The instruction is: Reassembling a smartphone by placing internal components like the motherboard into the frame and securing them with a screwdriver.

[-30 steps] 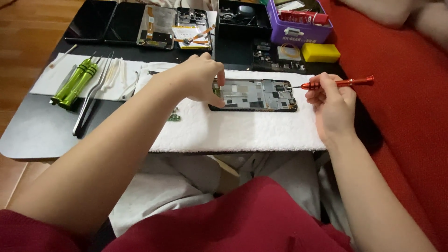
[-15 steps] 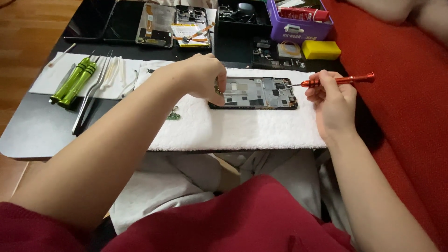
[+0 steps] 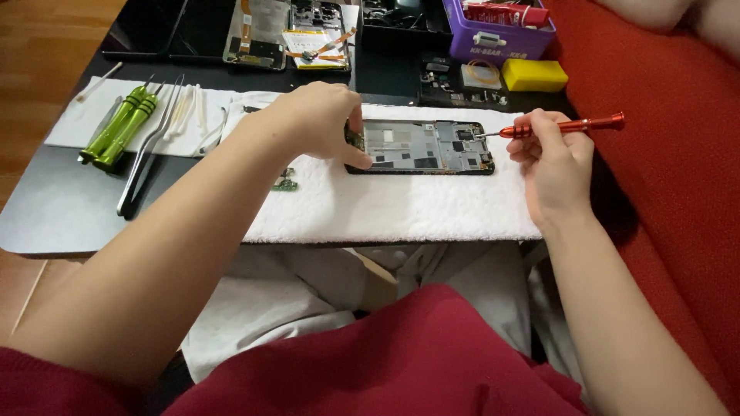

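Note:
An opened phone frame (image 3: 424, 146), its circuit boards exposed, lies on a white towel (image 3: 401, 204) on the dark table. My left hand (image 3: 320, 119) rests on the frame's left end, thumb and fingers pinching its edge. In my right hand (image 3: 551, 158) is a red screwdriver (image 3: 563, 125), held level with its tip at the frame's right end. A small green circuit piece (image 3: 285, 181) sits on the towel just left of the frame.
Green-handled tools (image 3: 119, 127), metal tweezers (image 3: 150, 150) and swabs lie on a white cloth at left. Phone parts and a battery (image 3: 312, 35) sit at the back, beside a purple box (image 3: 501, 31) and a yellow block (image 3: 534, 75). A red sofa (image 3: 663, 154) stands at right.
My left hand has shifted slightly on the frame's left end. The screwdriver stays at the right end.

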